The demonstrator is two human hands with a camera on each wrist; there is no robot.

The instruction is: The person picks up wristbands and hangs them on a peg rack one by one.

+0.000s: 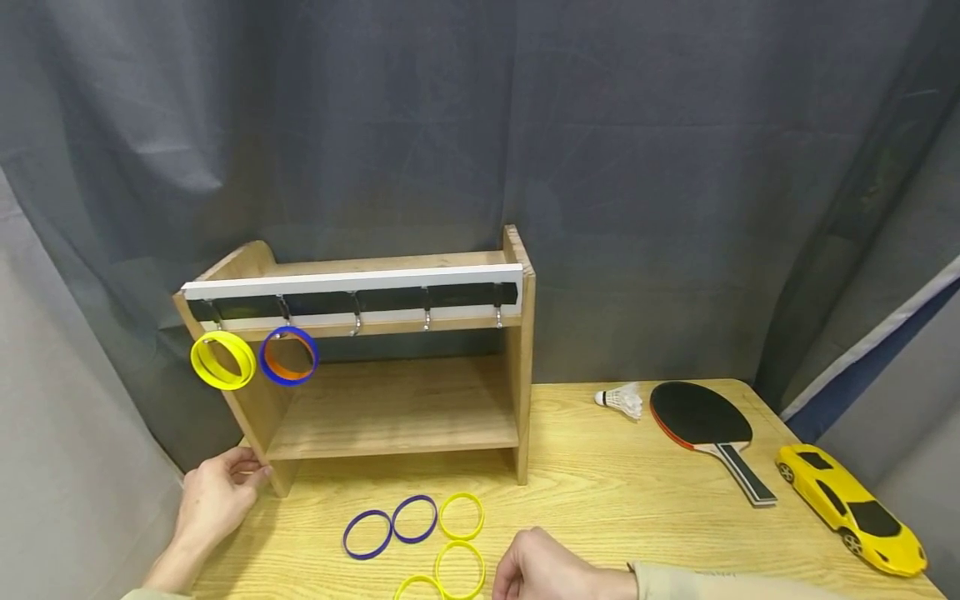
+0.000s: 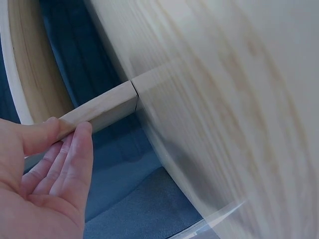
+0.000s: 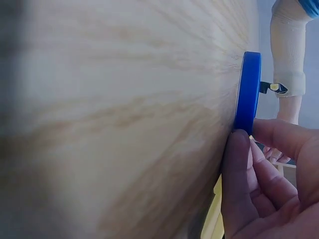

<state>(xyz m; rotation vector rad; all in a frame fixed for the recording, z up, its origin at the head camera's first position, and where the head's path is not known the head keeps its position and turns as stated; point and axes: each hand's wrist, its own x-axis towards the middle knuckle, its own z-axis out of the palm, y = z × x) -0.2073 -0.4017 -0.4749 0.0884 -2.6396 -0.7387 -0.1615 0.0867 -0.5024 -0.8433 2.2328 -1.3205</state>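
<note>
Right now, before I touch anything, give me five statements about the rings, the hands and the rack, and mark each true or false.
1. The right hand pinches a blue ring. True.
2. Both hands are holding rings. False: the left hand grips the wooden rack low on its side panel.
3. Yellow rings hang from the leftmost hook. True.
4. Every hook carries a ring. False: the three rightmost hooks are bare.
5. In the head view, the shuttlecock lies between the rack and the black-faced paddle. True.
</note>
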